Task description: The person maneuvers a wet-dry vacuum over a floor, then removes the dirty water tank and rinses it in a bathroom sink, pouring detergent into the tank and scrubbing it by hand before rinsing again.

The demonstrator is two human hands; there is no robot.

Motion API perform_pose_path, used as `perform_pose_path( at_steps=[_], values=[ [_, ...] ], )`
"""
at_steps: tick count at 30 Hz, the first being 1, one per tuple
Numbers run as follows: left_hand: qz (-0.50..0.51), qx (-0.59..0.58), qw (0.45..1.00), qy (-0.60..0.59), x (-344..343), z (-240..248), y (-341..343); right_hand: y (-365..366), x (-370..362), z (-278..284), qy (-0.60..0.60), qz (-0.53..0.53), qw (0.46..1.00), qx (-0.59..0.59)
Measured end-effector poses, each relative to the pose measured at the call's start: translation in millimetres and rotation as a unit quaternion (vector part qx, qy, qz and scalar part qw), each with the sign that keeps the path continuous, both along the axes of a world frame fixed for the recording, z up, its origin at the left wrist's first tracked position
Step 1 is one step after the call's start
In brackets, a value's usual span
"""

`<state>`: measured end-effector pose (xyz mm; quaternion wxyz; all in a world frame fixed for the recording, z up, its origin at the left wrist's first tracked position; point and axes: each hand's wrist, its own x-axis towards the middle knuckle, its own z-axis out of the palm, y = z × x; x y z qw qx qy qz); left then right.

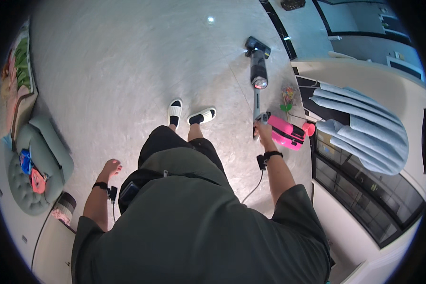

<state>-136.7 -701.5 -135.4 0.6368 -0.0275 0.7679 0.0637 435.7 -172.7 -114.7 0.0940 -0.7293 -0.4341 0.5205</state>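
Observation:
My right hand [263,130] is wrapped around the grey handle of an upright floor cleaner [259,68], out to my right. The cleaner's dark body leans away from me, with its black head on the floor. Beside that hand stands a pink suitcase [285,132] with black trim. At my left side hangs my left hand [112,167], with nothing in it and its fingers loosely bent and a little apart. Each wrist wears a black strap with a small cabled device.
Light blue curtains [364,128] hang by a dark-framed window on the right. A clear bag of colourful small things [288,94] lies near the suitcase. To the left are a grey-green tufted sofa [47,142] and a striped basket [65,207]. Grey floor [128,57] stretches ahead.

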Motion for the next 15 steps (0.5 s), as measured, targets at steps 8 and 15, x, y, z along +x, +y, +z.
perform_pose_path(
  at_steps=[8, 15],
  values=[
    [0.012, -0.060, 0.998, 0.011, -12.5, 33.8, -44.1, 23.4, -21.6, 7.1, 0.153, -0.090, 0.983, -0.053],
    [-0.042, 0.000, 0.998, -0.035, -34.3, -21.6, 46.3, -115.6, 26.5, 71.0, 0.051, -0.094, 0.985, -0.138]
  ],
)
